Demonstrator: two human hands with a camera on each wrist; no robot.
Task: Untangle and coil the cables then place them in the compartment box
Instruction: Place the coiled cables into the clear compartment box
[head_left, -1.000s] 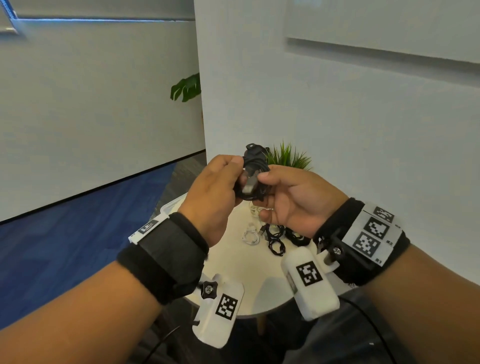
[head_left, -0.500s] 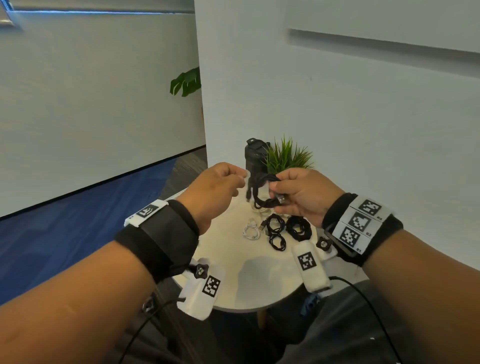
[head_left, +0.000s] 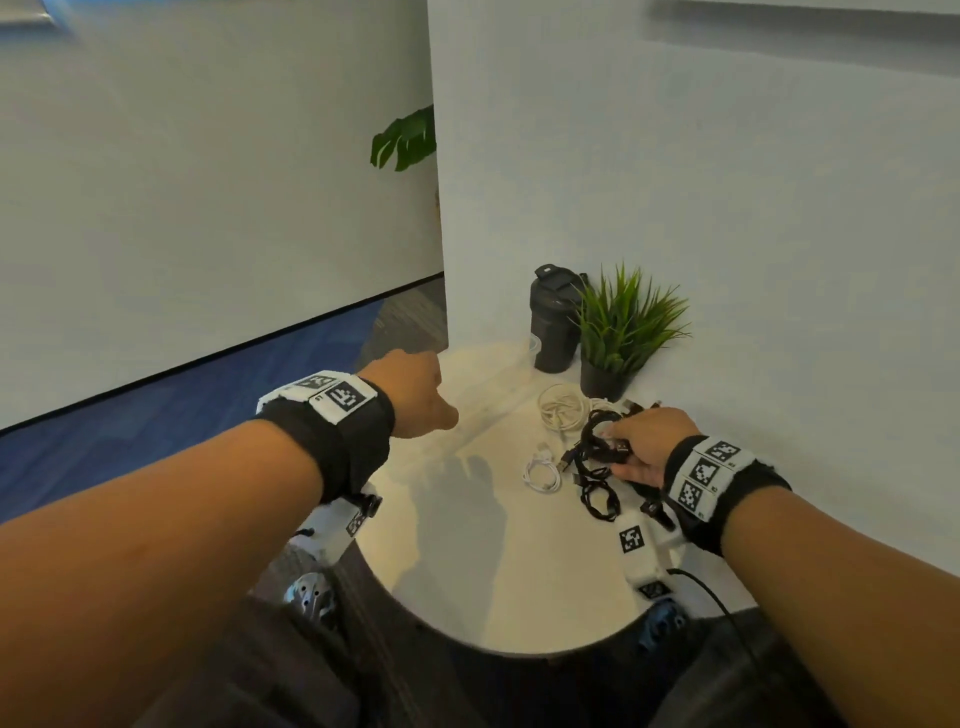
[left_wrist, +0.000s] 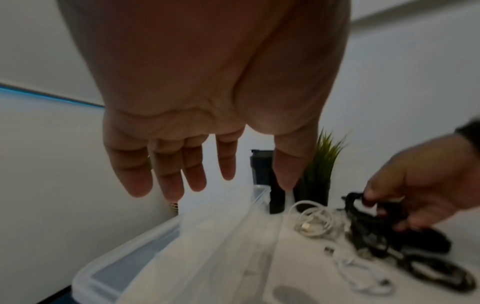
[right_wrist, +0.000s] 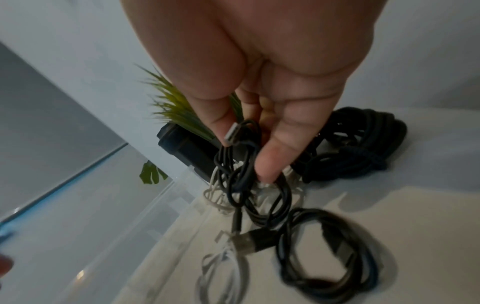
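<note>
My right hand (right_wrist: 246, 148) pinches a small coiled black cable (right_wrist: 249, 185) with a silver USB plug, just above the table (head_left: 467, 571). In the head view this right hand (head_left: 623, 447) hangs over the pile of cables at the right. Under it lie another black coil (right_wrist: 324, 257), a dark braided coil (right_wrist: 363, 148) and two white cables (head_left: 563, 408) (head_left: 540, 470). My left hand (left_wrist: 226, 185) is empty, fingers straight, hovering over the clear compartment box (left_wrist: 124, 251) on the table's left side.
A dark bottle (head_left: 553, 322) and a potted green plant (head_left: 623, 327) stand at the back of the small round table, against the white wall. The table's front edge is close to my lap. Blue carpet lies to the left.
Both hands dropped from chest height to the table. My left hand let go of the black cable and moved left over the box; my right hand carried the coil down to the pile.
</note>
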